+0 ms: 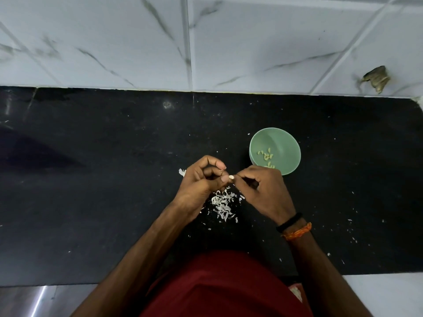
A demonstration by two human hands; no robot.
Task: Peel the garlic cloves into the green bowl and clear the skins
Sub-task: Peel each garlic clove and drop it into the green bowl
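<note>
Head view: both forearms reach forward over the black worktop (96,202), and the left hand (201,179) and right hand (263,191) meet fingertip to fingertip, each with fingers curled, pinching one small pale garlic clove (231,177) between them. Bare worktop spreads wide to the left and right, ending at the tiled wall (137,42) behind and its front edge near the body. Skins (223,205) lie heaped just beneath the hands, while the green bowl (274,150), with peeled cloves (265,155) inside, sits just beyond the right hand.
</note>
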